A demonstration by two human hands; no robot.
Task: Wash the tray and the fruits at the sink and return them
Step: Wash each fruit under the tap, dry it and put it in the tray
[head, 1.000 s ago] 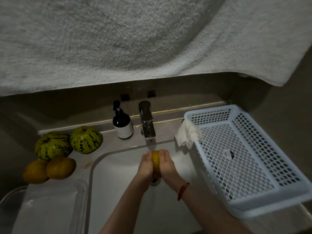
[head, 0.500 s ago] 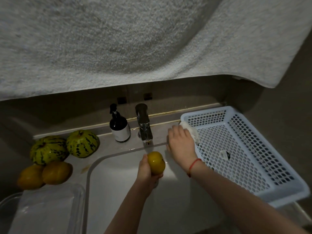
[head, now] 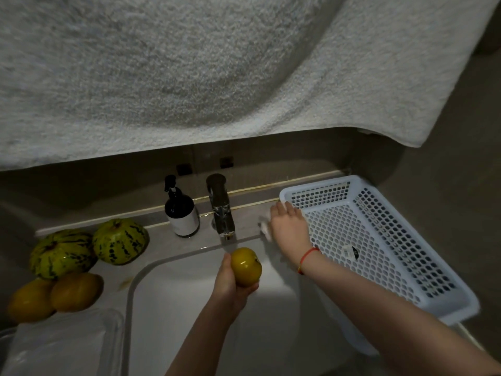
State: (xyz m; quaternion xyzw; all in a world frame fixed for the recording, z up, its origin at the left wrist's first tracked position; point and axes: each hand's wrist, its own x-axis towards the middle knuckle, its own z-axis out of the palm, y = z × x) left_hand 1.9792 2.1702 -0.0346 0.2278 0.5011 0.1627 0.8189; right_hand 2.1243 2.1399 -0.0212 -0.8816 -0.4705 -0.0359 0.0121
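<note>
1 fruit (head: 246, 265) in L hand (head: 230, 280) — 4 on counter (head: 162, 240)

You've got five fruits: two striped green-yellow melons (head: 63, 253) (head: 121, 241) on the tabletop (head: 160, 242), two orange fruits (head: 29, 301) (head: 76, 291) in front of them, one yellow fruit (head: 246, 265) over the sink (head: 173, 308). One sink, one tap (head: 221, 210). One dark pump bottle (head: 181, 210). One white perforated basket (head: 379, 245). One clear tray (head: 62, 346) bottom left. One white cloth wad (head: 265, 230). One towel (head: 217, 71) overhead. Two hands: left hand (head: 230, 283), right hand (head: 288, 226).
</note>
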